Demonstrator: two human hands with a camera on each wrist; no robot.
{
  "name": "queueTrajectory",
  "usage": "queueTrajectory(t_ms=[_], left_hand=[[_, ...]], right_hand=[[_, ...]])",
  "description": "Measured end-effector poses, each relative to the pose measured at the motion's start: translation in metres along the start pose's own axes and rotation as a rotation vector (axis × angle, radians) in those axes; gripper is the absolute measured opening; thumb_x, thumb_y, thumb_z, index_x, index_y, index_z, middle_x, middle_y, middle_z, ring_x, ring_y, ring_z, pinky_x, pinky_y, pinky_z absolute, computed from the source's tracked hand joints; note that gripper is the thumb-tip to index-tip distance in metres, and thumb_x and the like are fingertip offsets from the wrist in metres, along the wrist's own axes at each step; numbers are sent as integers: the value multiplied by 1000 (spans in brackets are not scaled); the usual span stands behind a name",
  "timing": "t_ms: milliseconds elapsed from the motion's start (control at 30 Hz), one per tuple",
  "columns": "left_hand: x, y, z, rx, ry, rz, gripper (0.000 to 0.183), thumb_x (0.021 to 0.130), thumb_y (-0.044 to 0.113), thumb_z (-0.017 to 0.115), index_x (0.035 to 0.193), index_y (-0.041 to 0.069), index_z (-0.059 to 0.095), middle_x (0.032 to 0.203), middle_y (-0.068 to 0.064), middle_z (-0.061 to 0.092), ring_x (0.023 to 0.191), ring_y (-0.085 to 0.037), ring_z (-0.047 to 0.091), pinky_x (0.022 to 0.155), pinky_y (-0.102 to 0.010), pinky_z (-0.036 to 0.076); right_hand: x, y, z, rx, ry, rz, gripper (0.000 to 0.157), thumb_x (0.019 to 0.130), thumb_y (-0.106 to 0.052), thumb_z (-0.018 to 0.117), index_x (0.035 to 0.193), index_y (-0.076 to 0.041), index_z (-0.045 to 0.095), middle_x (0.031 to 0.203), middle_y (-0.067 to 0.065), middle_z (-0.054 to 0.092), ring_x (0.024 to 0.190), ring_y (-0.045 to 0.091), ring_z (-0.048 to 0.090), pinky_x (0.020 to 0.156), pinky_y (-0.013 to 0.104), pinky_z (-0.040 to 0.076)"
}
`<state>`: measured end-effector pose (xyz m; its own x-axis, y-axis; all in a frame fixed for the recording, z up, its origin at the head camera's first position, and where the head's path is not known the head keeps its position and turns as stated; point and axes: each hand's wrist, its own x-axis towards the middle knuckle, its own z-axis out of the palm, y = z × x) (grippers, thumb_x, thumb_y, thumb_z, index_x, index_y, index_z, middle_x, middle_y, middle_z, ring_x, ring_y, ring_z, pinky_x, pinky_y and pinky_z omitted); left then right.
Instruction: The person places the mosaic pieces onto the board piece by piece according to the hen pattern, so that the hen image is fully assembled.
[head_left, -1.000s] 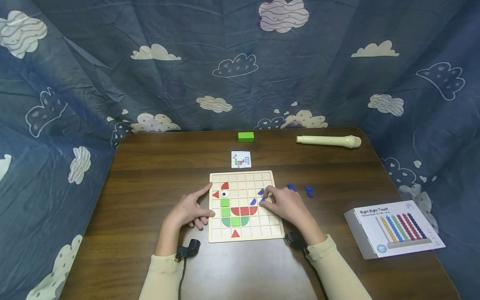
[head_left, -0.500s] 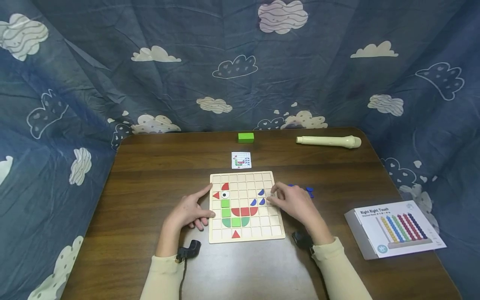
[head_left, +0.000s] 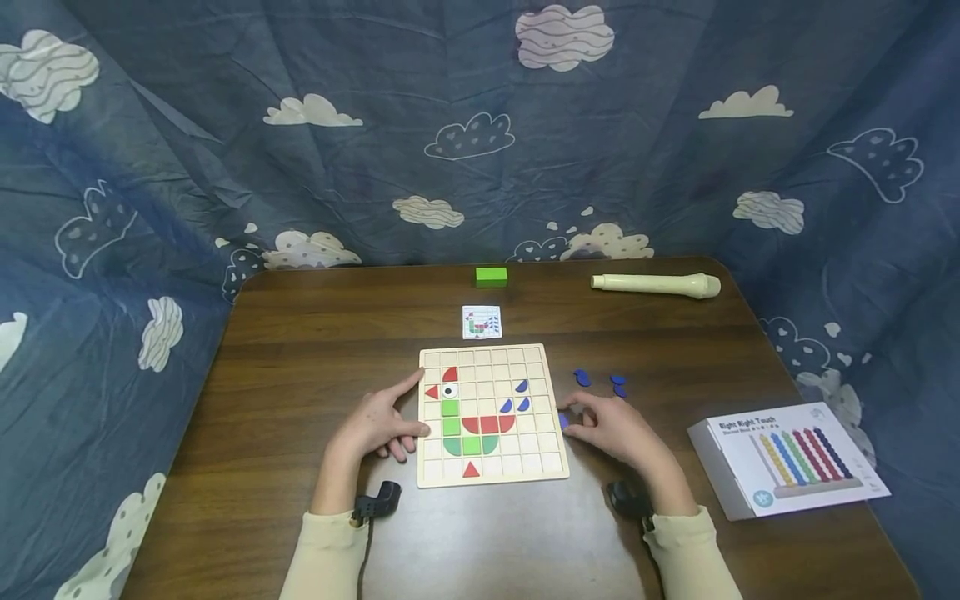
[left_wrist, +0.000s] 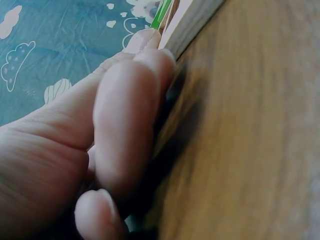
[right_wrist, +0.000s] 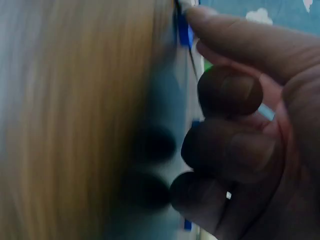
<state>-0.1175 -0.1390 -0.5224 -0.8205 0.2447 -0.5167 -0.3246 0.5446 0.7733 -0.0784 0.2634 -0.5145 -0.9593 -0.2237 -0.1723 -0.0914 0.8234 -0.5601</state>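
A wooden grid board [head_left: 525, 462] lies on the table with flat red, green and blue shapes forming a bird, including a white eye piece [head_left: 449, 389]. My left hand [head_left: 378, 421] rests at the board's left edge, forefinger and thumb spread along it. My right hand [head_left: 618, 429] is just off the board's right edge, thumb and forefinger pinching a blue piece [head_left: 564, 422]. The right wrist view shows that blue piece [right_wrist: 185, 31] by the thumb tip. Three blue pieces, one of them the lower blue piece [head_left: 523, 404], sit on the board's right half.
Further blue pieces [head_left: 582, 377] lie right of the board, with another blue pair [head_left: 618, 385] beside them. A small picture card [head_left: 482, 322] and green block [head_left: 491, 277] are behind the board. A cream microphone-shaped object [head_left: 656, 285] lies at the back right; a white box [head_left: 795, 458] stands at right.
My right hand has drawn back rightward and nearer from over the board to a blue piece beside its edge. The lower blue piece on the board is uncovered. My left hand stays put.
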Motion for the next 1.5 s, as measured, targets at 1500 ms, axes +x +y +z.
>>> queueTrajectory(t_ms=[1500], left_hand=[[1,2,0,1,-8,1,99,87,26,90,165,46,33,67,-12,74,49,-19,69,44,-24,45]], right_hand=[[1,-63,53,-6,245,128,25,88,-28,87,105,-13,77,63,-3,55,56,11,46,55,27,33]])
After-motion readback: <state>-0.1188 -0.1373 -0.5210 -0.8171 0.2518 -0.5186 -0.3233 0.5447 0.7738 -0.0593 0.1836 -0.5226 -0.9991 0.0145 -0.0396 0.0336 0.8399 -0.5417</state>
